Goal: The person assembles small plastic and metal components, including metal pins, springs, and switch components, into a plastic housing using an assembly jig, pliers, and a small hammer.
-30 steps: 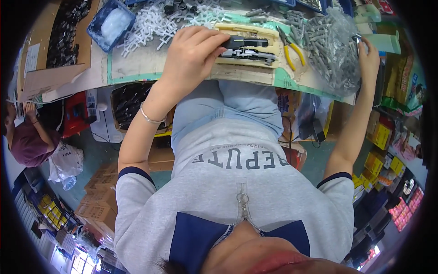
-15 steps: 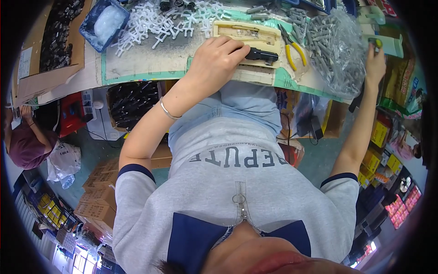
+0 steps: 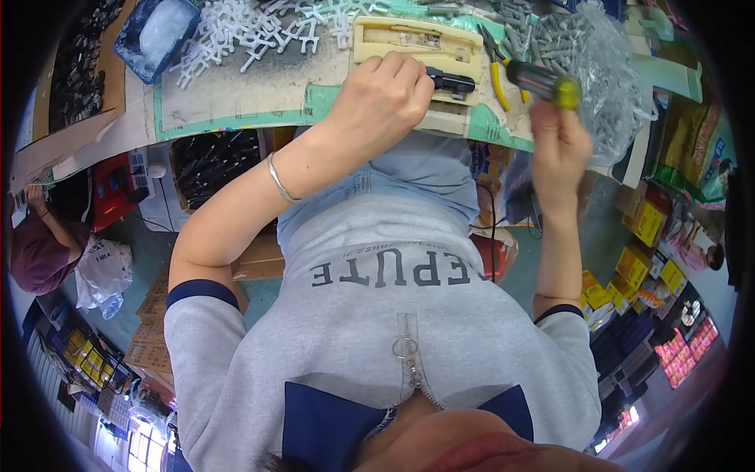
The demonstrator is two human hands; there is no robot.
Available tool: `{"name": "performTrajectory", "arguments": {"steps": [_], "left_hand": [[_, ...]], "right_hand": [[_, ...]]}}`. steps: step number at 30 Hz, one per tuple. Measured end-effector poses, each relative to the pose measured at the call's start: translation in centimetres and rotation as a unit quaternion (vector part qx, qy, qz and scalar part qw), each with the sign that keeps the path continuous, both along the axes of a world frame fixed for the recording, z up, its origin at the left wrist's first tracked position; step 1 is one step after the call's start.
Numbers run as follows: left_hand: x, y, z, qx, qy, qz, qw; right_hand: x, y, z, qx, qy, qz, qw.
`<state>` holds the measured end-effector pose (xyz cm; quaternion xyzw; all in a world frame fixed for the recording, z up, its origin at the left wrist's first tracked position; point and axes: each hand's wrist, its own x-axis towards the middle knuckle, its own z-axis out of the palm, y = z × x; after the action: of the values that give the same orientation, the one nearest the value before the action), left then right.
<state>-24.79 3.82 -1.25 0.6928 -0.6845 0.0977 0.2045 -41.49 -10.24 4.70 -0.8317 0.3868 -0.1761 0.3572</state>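
Observation:
My left hand (image 3: pixel 387 94) presses closed fingers on a long black plastic part (image 3: pixel 452 82), whose right end sticks out past them. The part lies along the front of a cream-coloured fixture block (image 3: pixel 370 31) with moulded recesses. Its left end is hidden under my hand. To the right, my right hand (image 3: pixel 560 141) is closed on what looks like a small mallet (image 3: pixel 543 81), black at one end and yellow at the other. The mallet is blurred, and its handle is hidden. Yellow-handled pliers (image 3: pixel 499 82) lie just right of the fixture.
White Y-shaped pieces (image 3: pixel 259 35) are heaped at the back left, beside a blue tray (image 3: pixel 127 51) holding a whitish mass. A clear plastic bag (image 3: pixel 621 94) and grey cylindrical parts (image 3: pixel 558 39) lie at the right. Far left stands a cardboard box (image 3: pixel 118 67) of black parts.
My right hand has swung left from the far right of the table, bringing the mallet beside the pliers. My left hand stays at the black plastic part, and the whole view has shifted slightly.

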Motion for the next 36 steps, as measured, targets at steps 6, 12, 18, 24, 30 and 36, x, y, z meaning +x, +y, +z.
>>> {"name": "performTrajectory", "arguments": {"steps": [6, 12, 18, 24, 30, 36], "left_hand": [[0.0, 0.2, -0.3, -0.006, -0.012, 0.003, 1.000], [-0.3, 0.4, -0.6, -0.029, -0.047, 0.010, 0.998], [-0.3, 0.5, -0.8, -0.035, -0.034, 0.019, 0.999], [-0.6, 0.3, 0.0, -0.020, 0.004, 0.044, 0.999], [-3.2, 1.7, 0.4, -0.043, 0.070, 0.082, 0.993], [-6.2, 3.0, -1.8, 0.007, 0.037, 0.139, 0.990]], "right_hand": [[-0.1, 0.4, -0.7, -0.050, -0.015, 0.061, 0.997], [-0.3, 1.1, -2.5, -0.133, 0.010, 0.175, 0.975], [-0.7, 0.1, -2.3, -0.085, 0.047, 0.158, 0.983], [-0.2, -0.3, -2.0, -0.035, 0.008, 0.091, 0.995], [2.2, -0.2, 0.7, 0.000, -0.035, 0.064, 0.997], [5.6, 1.7, -0.3, -0.093, 0.033, 0.225, 0.969]]}}
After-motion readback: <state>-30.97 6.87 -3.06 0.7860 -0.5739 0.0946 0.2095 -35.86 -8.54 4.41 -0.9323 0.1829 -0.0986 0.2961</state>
